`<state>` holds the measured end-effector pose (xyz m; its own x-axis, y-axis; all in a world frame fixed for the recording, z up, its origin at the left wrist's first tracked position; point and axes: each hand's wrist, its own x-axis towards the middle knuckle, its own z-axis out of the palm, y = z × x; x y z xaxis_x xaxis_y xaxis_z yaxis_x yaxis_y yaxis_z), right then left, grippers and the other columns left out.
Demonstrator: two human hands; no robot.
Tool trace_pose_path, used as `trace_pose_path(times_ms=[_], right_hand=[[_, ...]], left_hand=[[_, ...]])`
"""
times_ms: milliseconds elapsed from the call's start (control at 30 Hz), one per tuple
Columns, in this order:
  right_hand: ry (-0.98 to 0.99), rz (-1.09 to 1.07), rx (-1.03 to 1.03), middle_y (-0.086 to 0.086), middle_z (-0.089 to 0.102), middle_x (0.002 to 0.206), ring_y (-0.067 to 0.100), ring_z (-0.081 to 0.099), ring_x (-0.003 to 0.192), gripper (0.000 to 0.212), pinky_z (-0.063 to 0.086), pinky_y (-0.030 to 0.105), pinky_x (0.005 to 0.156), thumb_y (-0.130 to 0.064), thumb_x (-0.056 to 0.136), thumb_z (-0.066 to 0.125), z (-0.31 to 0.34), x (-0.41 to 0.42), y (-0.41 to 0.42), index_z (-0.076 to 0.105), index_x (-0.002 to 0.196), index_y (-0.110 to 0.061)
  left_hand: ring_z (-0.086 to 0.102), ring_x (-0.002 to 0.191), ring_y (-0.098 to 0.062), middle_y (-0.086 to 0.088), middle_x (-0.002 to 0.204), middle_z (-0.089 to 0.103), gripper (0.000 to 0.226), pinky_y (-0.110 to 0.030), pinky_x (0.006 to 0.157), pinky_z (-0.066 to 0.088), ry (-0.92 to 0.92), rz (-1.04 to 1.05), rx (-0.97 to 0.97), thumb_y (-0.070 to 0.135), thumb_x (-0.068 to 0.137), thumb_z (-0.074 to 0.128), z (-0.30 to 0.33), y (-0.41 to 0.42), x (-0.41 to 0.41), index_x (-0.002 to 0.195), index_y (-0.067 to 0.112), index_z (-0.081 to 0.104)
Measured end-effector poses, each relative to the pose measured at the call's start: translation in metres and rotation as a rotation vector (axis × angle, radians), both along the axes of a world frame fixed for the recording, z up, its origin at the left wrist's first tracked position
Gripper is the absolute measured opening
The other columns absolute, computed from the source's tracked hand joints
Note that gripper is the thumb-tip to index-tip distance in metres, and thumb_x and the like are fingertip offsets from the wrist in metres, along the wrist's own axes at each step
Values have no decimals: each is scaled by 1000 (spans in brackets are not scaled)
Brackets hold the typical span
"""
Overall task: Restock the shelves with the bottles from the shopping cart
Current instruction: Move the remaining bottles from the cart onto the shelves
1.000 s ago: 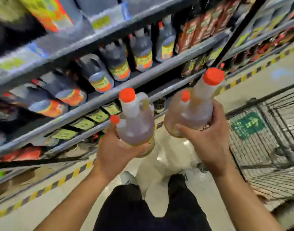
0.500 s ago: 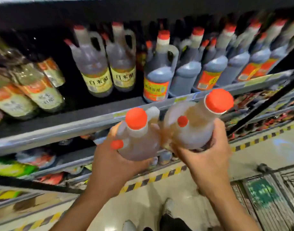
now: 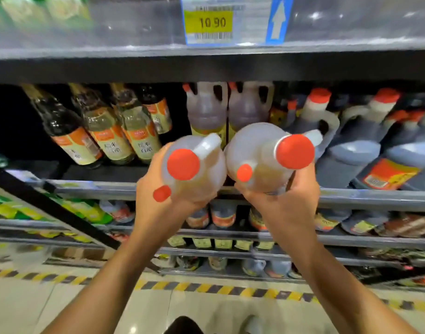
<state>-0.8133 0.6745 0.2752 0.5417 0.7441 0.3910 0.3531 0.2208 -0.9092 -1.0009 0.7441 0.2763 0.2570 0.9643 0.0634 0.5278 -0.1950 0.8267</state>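
**Spotter:** Your view is swinging up and in: a second ago you were looking down at your legs and the cart, and now you are facing the shelf (image 3: 351, 200) square on, with the cart out of sight. Your left hand (image 3: 156, 196) is wrapping the underside of the left jug (image 3: 202, 172), and your right hand (image 3: 281, 203) is cupping the right jug (image 3: 257, 153) the same way. Both grips are closing fully around the bodies.

**Operator:** So where are the jugs sitting now?

**Spotter:** They are hanging side by side, touching each other, just in front of the shelf edge, caps tilting towards you. That is carrying them from the cart side to the placing spot, so I judge you are about to push them in.

**Operator:** Count things for me, near to far.

**Spotter:** Two jugs in your hands, each showing one big orange cap and one small orange one. Directly behind them, two matching amber jugs (image 3: 206, 109) are standing at the back, which suggests you are lining up with the right row. To the far left, four slim glass bottles (image 3: 105, 131) are leaning. To the right, at least three dark jugs (image 3: 351, 150) are showing; more behind are blurring together, so I cannot count them. Above, one yellow price tag (image 3: 208, 21) is reading 10.90.
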Motion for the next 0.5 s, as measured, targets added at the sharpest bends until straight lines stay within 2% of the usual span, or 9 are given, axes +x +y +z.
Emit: trace_pose_path(times_ms=[33,100,200,300,400,500], right_hand=[[-7,13,14,-12,65,118,15,64,112,76,57,39,87,-47,65,91,-1,0,4,52,128,-30],[24,-6,-22,-18,64,115,9,63,111,80,57,36,89,-40,63,93,-4,4,14,51,129,-28],[42,-22,-49,-20,63,116,5,62,113,84,54,27,91,-28,61,96,-5,2,25,52,133,-25],[83,-50,-77,-18,64,120,7,62,116,83,54,28,93,-26,63,96,-11,-5,34,51,133,-32],[116,-85,-104,-18,65,120,5,62,115,83,55,29,91,-26,62,95,-19,-13,41,50,130,-42],[177,-97,-129,-15,64,114,4,63,107,74,56,29,85,-24,63,93,-23,-18,48,52,123,-39]], left_hand=[[70,99,-18,6,99,73,48,-12,80,49,-114,-1,45,43,75,85,-6,10,-1,114,23,66],[67,114,-16,8,122,70,75,-40,92,56,-190,-7,121,53,68,89,-1,25,1,133,27,60],[67,113,-17,9,122,70,75,-51,93,56,-216,-61,135,49,63,89,-1,44,6,130,33,59],[69,105,-15,11,111,72,67,-50,89,57,-195,-97,96,46,57,90,-7,62,5,117,39,61],[72,97,-12,9,101,75,60,-44,82,59,-171,-125,37,39,54,92,-17,79,0,107,31,65],[72,92,-4,13,95,77,52,-23,74,56,-139,-173,-38,29,54,96,-20,90,0,100,26,71]])
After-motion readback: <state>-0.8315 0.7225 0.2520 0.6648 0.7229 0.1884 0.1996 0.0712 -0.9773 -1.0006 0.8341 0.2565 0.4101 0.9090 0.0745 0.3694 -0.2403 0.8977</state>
